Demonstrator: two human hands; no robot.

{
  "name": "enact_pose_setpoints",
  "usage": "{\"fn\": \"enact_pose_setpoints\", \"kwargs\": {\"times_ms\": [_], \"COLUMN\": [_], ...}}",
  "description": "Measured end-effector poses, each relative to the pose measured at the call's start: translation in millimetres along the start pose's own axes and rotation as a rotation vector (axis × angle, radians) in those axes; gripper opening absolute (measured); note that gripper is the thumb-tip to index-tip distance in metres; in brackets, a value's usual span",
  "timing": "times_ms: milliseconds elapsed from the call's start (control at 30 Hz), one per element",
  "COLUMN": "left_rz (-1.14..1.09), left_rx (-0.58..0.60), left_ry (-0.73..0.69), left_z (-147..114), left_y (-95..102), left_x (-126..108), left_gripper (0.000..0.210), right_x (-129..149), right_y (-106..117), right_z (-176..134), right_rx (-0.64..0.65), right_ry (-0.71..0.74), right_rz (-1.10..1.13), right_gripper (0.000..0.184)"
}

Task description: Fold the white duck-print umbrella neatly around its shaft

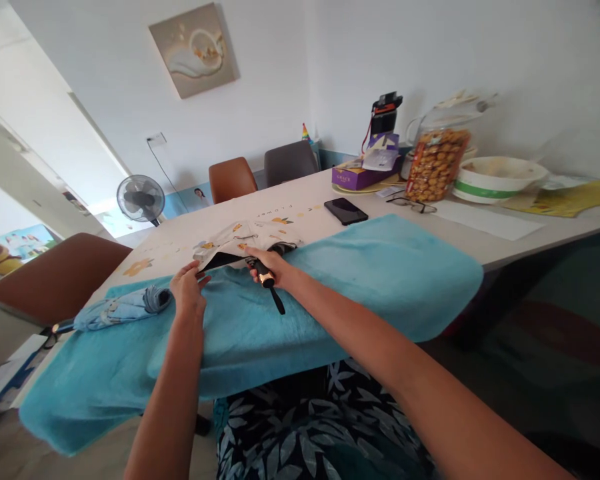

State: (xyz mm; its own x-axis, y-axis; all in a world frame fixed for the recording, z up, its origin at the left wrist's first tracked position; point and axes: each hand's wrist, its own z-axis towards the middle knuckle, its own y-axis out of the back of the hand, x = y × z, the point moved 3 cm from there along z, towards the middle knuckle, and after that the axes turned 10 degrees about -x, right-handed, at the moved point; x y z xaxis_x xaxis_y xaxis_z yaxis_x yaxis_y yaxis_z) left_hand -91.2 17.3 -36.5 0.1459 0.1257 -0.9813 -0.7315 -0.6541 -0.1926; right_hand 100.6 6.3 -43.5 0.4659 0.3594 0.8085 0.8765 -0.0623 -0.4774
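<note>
Gripping an umbrella (240, 243) on a towel (360, 280).
Right hand (273, 267) is clasping its handle; left hand (187, 290), at nine o'clock, is pinching its fabric.

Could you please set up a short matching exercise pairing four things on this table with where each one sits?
Things:
1. cream umbrella
2. blue umbrella
3. phone
4. snack jar

Places:
A. lying folded on the towel, to the left of the left hand
B. on the bare tabletop just beyond the towel
C. standing near the wall, beside the white bowl
D. held by both hands, the right hand at its handle

Pairs: 1-D, 2-A, 3-B, 4-C
</note>
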Motion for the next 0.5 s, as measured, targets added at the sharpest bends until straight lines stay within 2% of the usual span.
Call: {"fn": "enact_pose_setpoints", "kwargs": {"times_ms": [100,167,233,300,367,500], "left_rz": [0.081,0.149,0.233,0.36,0.52,0.712], "left_rx": [-0.042,-0.043,0.051,0.221,0.333,0.312], "left_ry": [-0.073,-0.181,-0.356,-0.567,-0.743,-0.899], "left_z": [5,6,3,-5,-14,-17], "left_y": [2.9,4.0,0.3,-8.1,-16.9,-27.2], "left_x": [2,1,-2,-3,-1,5], "left_gripper": [0.028,0.037,0.048,0.058,0.064,0.059], "right_x": [1,3,4,5,5,5], "right_y": [0,0,-1,-1,-2,-2], "right_z": [-3,-7,-11,-13,-14,-12], "right_rx": [-0.029,-0.044,-0.054,-0.047,-0.027,0.024], "right_ry": [-0.032,-0.031,-0.021,-0.005,0.014,0.037], "right_rz": [-0.048,-0.064,-0.078,-0.081,-0.077,-0.056], "right_gripper": [0.015,0.015,0.016,0.016,0.016,0.015]}}
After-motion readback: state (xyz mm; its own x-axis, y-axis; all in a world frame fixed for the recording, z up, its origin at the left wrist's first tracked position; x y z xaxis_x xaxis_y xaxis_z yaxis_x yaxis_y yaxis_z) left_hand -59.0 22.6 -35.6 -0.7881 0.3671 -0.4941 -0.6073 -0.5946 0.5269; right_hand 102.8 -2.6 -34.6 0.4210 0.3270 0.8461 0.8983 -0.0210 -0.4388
